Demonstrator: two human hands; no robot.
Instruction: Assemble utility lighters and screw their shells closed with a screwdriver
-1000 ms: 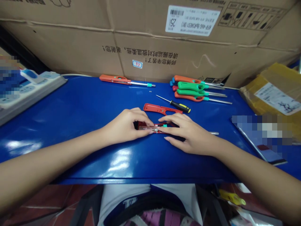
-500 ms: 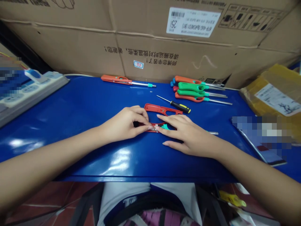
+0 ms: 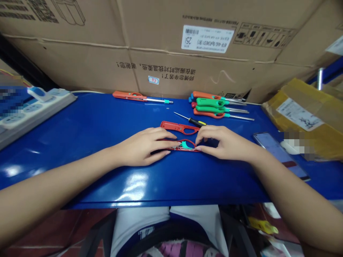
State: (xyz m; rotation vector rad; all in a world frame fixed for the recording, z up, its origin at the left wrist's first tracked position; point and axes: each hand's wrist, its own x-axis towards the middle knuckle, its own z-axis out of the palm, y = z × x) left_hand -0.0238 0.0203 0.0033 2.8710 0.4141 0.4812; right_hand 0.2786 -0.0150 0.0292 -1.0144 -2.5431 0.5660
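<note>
A red open half-shell of a long lighter lies on the blue table, with a teal trigger piece inside it. My left hand lies over its left end, fingers stretched and pressing down on it. My right hand grips its right end, fingers curled in a pinch. Just behind lies the other red shell half. A black and yellow screwdriver rests beside that half.
Several finished red and green lighters are stacked at the back right; one orange lighter lies at the back middle. A power strip is at the left, a phone at the right, a yellow parcel beyond it. Cardboard boxes wall the back.
My right hand slid right along the shell and curled from flat fingers into a pinch on its right end. My left fingers flattened over the left end. The camera shifted slightly.
</note>
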